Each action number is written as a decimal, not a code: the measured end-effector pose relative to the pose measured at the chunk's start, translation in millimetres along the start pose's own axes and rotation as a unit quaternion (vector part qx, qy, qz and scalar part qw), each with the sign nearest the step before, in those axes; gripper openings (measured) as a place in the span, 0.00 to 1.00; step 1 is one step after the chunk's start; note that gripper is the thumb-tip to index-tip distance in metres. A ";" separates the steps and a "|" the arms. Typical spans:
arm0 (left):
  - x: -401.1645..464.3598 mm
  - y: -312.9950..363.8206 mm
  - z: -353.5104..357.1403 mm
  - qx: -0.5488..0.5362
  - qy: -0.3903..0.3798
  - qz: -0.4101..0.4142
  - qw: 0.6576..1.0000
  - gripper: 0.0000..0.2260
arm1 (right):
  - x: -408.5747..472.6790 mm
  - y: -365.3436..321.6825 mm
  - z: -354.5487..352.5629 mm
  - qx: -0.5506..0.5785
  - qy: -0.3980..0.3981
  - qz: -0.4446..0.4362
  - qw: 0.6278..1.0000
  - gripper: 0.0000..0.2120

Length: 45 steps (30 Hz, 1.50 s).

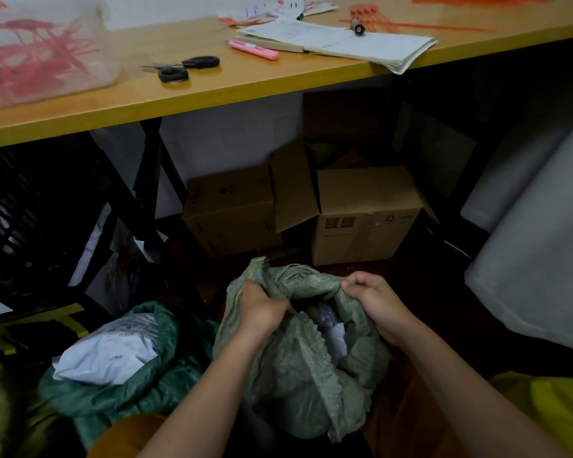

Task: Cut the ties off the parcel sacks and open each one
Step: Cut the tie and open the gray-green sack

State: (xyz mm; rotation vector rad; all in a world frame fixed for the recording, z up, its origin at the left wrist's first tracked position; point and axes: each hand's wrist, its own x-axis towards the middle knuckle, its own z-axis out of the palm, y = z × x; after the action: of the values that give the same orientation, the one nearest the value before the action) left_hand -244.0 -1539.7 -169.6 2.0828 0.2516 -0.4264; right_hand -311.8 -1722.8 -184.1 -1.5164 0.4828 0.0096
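Both forearms reach forward and down from the bottom edge of the view, converging on a grey-green woven sack (298, 365) that stands on the floor between them. The left hand (262, 309) is curled into a fist on the near-left part of the sack's rim, knuckles up, bunching the fabric. The right hand (377, 302) pinches the far-right part of the rim between thumb and curled fingers, wrist bent slightly inward. The mouth of the sack gapes between the two hands, and pale wrapped parcels (331, 332) show inside it; no tie can be seen on it.

Left of the left hand lies a darker green sack (119, 401), already open, with a white parcel (113, 352) bearing a printed label whose text is too blurred to read.

Beyond the hands, under the counter (212, 90), sit two cardboard boxes (361, 213); the right one carries small printed symbols, including a triangle, with no legible words. On the counter, above and left of the hands, lie black-handled scissors (182, 67) and a pink utility knife (253, 49), near an open notebook (338, 44) with writing too small to read. Orange ties (437, 26) lie scattered further right, and a clear tub (43, 54) at far left holds more of them.
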 end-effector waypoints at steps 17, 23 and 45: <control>-1.6 -0.6 -19.6 -0.323 -0.061 -0.004 0.944 0.21 | 14.4 -7.8 -0.3 -0.215 -0.035 -0.052 0.975 0.09; 1.1 -3.9 -23.0 -0.304 -0.079 0.004 0.949 0.23 | 21.2 -4.3 7.8 -0.331 -0.047 -0.117 0.935 0.19; 40.1 -6.7 -68.2 -0.073 0.049 0.033 0.996 0.13 | 9.7 15.5 0.4 0.077 0.059 0.045 0.994 0.17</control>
State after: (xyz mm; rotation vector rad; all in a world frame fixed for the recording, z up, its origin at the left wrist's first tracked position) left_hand -195.9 -1477.5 -158.1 1.9645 0.2636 -0.2593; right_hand -307.6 -1724.1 -201.9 -1.3475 0.6323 -0.0455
